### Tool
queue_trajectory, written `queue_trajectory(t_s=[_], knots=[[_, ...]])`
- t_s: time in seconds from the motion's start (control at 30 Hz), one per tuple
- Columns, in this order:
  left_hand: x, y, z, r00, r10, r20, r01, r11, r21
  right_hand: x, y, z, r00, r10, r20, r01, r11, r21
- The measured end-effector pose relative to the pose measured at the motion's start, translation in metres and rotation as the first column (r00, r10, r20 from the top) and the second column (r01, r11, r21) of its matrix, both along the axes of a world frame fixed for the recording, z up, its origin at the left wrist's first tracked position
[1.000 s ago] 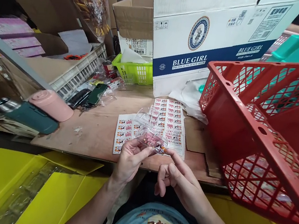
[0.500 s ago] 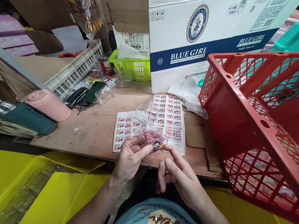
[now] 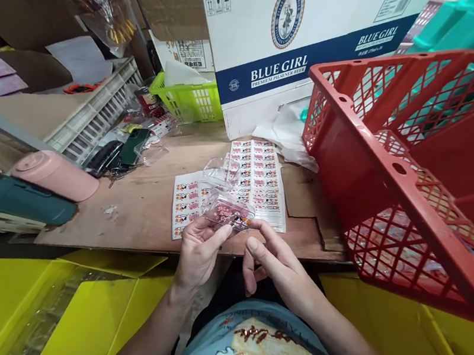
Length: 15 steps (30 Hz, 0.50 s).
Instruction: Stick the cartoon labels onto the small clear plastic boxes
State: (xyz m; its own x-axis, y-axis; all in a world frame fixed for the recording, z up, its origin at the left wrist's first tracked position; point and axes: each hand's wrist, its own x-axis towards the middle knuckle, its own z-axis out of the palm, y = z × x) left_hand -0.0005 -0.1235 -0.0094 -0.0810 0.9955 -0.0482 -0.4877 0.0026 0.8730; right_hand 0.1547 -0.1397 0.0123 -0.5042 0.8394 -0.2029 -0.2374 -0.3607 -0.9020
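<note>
My left hand pinches a small clear plastic case between thumb and fingers, above the front of the table. A pink sticker with white lettering and a cartoon cat shows on the case. My right hand is beside it, the index fingertip at the case's right edge. Its thumb stands apart from that finger, and the other fingers curl loosely. Behind the case lie sticker sheets printed in pink and orange, with one more sheet to the left. Another clear plastic piece rests on the sheets.
A red plastic crate stands at the right. At the back are a white beer carton and a lime-green basket. A pink bottle, a teal flask and a dark green phone lie at the left. Yellow boxes sit below.
The view has shifted, so the table items appear a little further left and higher. Both hands keep nearly the same grip, and the case looks turned slightly flatter toward me.
</note>
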Motion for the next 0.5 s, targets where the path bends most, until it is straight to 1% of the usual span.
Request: queue_trajectory(t_s=[0.07,0.13,0.2,0.3,0.37,0.43,0.5], knots=[[0.000,-0.001,0.000,1.000,-0.009,0.022,0.009,1.000,-0.003,-0.001,0.000,0.001,1.000,0.000,0.015,0.000,1.000,0.018],[0.002,-0.001,0.000,0.999,0.012,0.052,-0.011,1.000,-0.020,-0.001,0.000,0.000,1.000,0.000,0.023,-0.001,0.999,0.038],[0.005,-0.001,0.000,0.994,0.087,0.065,-0.084,0.996,-0.042,-0.003,0.000,-0.002,0.999,-0.005,0.034,0.003,0.998,0.057],[0.012,-0.001,0.000,0.976,0.215,0.034,-0.213,0.976,-0.043,-0.006,0.000,-0.005,0.996,-0.039,0.082,0.030,0.994,0.108],[0.017,-0.001,-0.002,0.964,0.267,0.012,-0.267,0.964,-0.011,-0.008,0.000,-0.007,0.988,-0.078,0.135,0.055,0.984,0.170],[0.021,-0.003,-0.004,0.950,0.311,-0.022,-0.310,0.950,0.030,-0.008,-0.001,-0.008,0.969,-0.124,0.215,0.065,0.963,0.260],[0.024,-0.004,-0.007,0.930,0.358,-0.086,-0.353,0.933,0.067,-0.007,-0.002,-0.011,0.919,-0.184,0.348,0.043,0.926,0.375]])
